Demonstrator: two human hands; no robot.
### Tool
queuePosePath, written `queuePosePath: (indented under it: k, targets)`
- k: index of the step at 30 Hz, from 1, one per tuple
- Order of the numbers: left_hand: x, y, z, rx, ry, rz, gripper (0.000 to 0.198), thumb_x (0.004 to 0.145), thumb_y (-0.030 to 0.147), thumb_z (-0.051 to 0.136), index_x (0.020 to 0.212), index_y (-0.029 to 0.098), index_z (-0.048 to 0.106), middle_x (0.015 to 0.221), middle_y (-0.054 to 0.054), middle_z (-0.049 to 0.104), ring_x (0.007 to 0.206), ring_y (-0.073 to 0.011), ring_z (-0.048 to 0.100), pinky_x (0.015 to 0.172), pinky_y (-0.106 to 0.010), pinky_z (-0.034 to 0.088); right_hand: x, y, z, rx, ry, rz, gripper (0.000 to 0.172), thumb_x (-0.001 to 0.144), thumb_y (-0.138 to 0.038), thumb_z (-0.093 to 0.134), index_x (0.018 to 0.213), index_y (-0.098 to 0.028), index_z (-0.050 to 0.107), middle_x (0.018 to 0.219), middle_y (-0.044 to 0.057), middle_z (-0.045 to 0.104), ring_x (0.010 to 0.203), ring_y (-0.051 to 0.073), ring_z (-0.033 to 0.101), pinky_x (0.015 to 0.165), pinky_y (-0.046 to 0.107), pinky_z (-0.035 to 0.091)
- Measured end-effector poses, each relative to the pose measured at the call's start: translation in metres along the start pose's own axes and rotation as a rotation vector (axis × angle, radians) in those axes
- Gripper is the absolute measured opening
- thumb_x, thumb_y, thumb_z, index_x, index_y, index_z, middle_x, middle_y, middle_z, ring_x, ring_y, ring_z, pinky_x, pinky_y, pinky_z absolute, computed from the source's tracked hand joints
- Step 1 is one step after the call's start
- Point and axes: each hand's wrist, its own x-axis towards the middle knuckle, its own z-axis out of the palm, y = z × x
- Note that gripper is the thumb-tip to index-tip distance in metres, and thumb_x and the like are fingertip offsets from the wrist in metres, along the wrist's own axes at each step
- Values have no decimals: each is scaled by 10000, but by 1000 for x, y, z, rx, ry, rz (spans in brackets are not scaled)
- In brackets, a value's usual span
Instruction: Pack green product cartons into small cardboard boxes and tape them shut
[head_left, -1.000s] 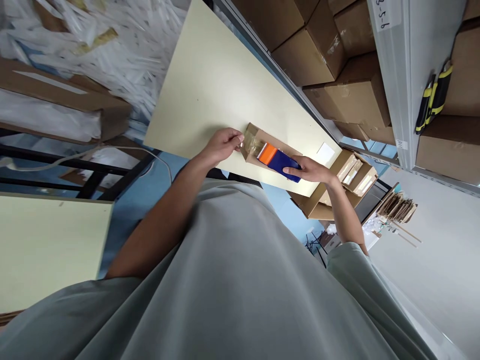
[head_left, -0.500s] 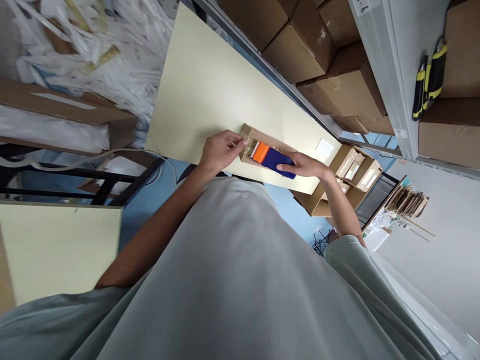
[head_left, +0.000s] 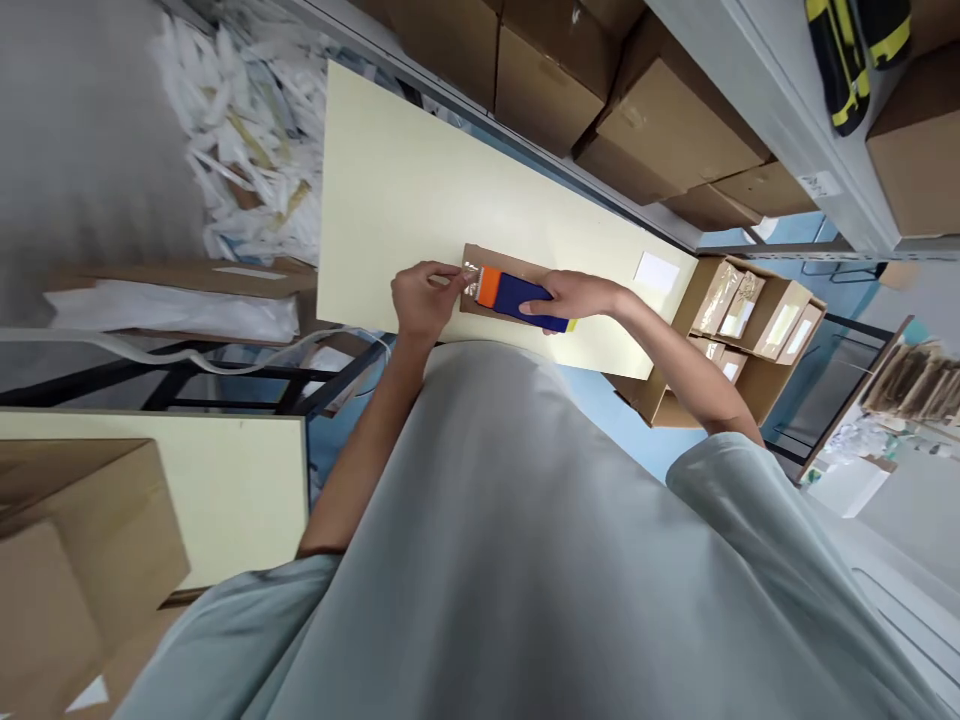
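Note:
A narrow brown cardboard box (head_left: 474, 258) lies on the cream table in front of me. Over it I hold a dark blue and orange tape dispenser (head_left: 517, 297), with my right hand (head_left: 574, 297) wrapped round its blue end. At the orange end, shiny clear tape (head_left: 472, 280) shows over the box's left end. My left hand (head_left: 426, 300) is closed in a pinch at the edge of this tape; the fingertips partly cover it.
The cream table (head_left: 390, 180) carries a white paper (head_left: 657, 272) at its right. Beyond that stands an open carton (head_left: 675, 405) of smaller boxes. Shelving with brown cartons (head_left: 551, 90) runs along the far side. White scrap (head_left: 262, 150) is heaped at the upper left.
My view has shifted, so more of the left side shows. Both hands stay at the box with the tape dispenser; the dispenser's toothed end now sits closer to my left fingertips.

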Motion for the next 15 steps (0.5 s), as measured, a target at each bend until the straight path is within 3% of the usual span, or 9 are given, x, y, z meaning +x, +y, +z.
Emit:
queuePosePath:
  k: [4, 11, 15]
  targets:
    - [2, -2, 2, -16, 30, -15, 241, 848, 426, 875, 908, 195, 846, 766, -23, 747, 688, -182, 645, 664, -307, 505, -37, 22, -5, 46, -22, 37, 369, 1116, -546, 771, 1079, -179, 774, 924, 58, 885, 831, 203, 827, 770, 260, 608]
    - [2, 6, 1, -56, 55, -66, 188, 822, 325, 912, 906, 181, 826, 840, -21, 774, 692, -150, 645, 678, -298, 550, -122, 95, -20, 156, -110, 46, 655, 968, -819, 808, 941, -165, 828, 910, 99, 890, 818, 210, 813, 783, 301, 622]
    - [-2, 17, -1, -73, 55, -111, 181, 842, 256, 911, 952, 135, 833, 897, -29, 801, 738, -141, 645, 732, -319, 589, -137, 122, -19, 188, -116, 19, 662, 965, -820, 815, 951, -158, 835, 923, 104, 890, 834, 209, 808, 809, 313, 631]
